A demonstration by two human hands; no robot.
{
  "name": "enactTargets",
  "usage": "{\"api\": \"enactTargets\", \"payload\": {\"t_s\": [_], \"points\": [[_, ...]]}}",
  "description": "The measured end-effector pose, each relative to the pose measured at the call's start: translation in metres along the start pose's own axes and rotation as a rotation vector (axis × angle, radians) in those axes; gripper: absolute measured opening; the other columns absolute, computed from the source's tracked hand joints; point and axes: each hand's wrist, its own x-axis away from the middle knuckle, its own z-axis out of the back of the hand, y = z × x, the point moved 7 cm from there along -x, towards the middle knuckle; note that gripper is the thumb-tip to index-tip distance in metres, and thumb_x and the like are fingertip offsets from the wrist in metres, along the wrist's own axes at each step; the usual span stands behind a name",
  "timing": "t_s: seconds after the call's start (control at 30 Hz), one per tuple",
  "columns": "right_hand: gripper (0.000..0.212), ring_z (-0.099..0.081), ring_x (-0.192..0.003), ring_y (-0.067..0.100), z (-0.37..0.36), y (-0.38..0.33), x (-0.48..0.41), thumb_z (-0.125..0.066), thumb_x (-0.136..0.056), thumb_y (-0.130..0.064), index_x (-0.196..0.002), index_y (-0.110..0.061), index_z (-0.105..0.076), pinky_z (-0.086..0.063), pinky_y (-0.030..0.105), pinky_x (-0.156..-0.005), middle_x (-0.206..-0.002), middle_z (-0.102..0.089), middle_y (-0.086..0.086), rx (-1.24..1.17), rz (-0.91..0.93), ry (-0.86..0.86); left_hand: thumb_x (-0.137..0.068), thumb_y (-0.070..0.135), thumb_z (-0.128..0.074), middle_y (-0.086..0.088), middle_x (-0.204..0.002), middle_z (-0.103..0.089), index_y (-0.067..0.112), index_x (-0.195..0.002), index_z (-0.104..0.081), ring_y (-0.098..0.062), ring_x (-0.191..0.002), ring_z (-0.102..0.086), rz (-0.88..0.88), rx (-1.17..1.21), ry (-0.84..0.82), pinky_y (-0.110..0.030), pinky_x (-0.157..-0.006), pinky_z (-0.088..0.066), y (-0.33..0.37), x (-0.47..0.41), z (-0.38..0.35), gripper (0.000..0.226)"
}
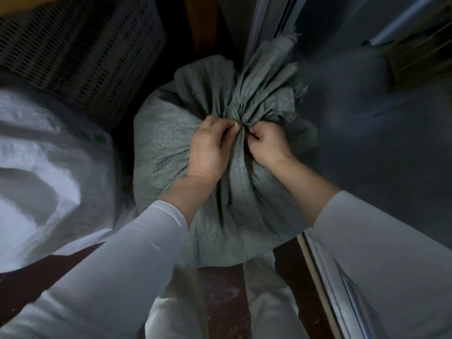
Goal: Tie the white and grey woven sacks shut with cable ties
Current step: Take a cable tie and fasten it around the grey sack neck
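Grey woven sack (171, 152) stands full in the middle of the scene on a dark floor (220, 277), with its mouth gathered into a pleated neck (247, 118) and the loose frayed top (269, 77) fanning out on the far side. Both hands meet at that neck: the left hand (210, 148) pinches the bunched cloth from the left with curled fingers and thumb, and the right hand (266, 145) is clenched against it from the right, fingers curled in tight. A small dark speck shows at the right hand's fingers, but whether it is a cable tie cannot be told, and no tie is plainly visible round the neck. A white sack (49, 155) lies just beside on the left, its mouth out of sight, with a perforated crate (85, 52) beyond it. The step in hand looks like closing the grey sack at the neck. The next move would call for keeping the pleats squeezed tight with one hand while the other threads and cinches a tie low on the gather.
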Motion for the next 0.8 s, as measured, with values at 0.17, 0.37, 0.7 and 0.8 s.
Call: {"api": "enactTargets", "payload": {"t_s": [0.17, 0.37, 0.7, 0.8], "points": [[0.020, -0.063, -0.099, 0.033, -0.002, 0.002, -0.007, -0.052, -0.086, -0.008, -0.098, 0.003, -0.064, -0.048, 0.037, -0.086, -0.102, -0.068, 0.020, -0.062, 0.004, 0.001, -0.090, 0.019, -0.058, -0.017, -0.125, -0.059, 0.004, -0.091, -0.071, -0.029, -0.116, -0.043, -0.445, -0.197, -0.028, -0.027, -0.106, -0.032, 0.017, -0.001, 0.001, 0.020], [0.007, -0.056, -0.081, 0.016, -0.008, -0.010, 0.004, -0.059, -0.087, -0.007, -0.084, -0.012, -0.063, -0.045, 0.029, -0.079, -0.080, -0.062, 0.004, -0.395, 0.078, 0.097, -0.092, 0.035, -0.047, -0.015, -0.104, -0.070, 0.005, -0.097, -0.069, -0.034, -0.102, -0.060, -0.385, -0.332, -0.231, -0.034, -0.092, -0.042, -0.004, -0.017, 0.010, 0.037], [0.027, -0.055, -0.055, -0.008, -0.012, -0.050, 0.000, -0.058, -0.088, 0.000, -0.069, -0.020, -0.056, -0.043, 0.007, -0.066, -0.069, -0.061, -0.004, -0.517, 0.247, -0.182, -0.087, 0.034, -0.043, -0.026, -0.086, -0.064, 0.002, -0.094, -0.064, -0.038, -0.084, -0.060, -0.025, -0.238, -0.245, -0.038, -0.072, -0.041, -0.031, -0.013, 0.011, 0.038], [0.028, -0.050, -0.044, -0.010, -0.016, -0.048, -0.005, -0.060, -0.088, -0.004, -0.066, -0.021, -0.056, -0.036, 0.005, -0.052, -0.065, -0.060, -0.005, -0.407, 0.216, -0.207, -0.087, 0.024, -0.052, -0.021, -0.088, -0.067, 0.004, -0.090, -0.070, -0.035, -0.088, -0.061, -0.034, -0.216, -0.159, -0.032, -0.079, -0.036, -0.033, -0.008, 0.020, 0.027]]}}
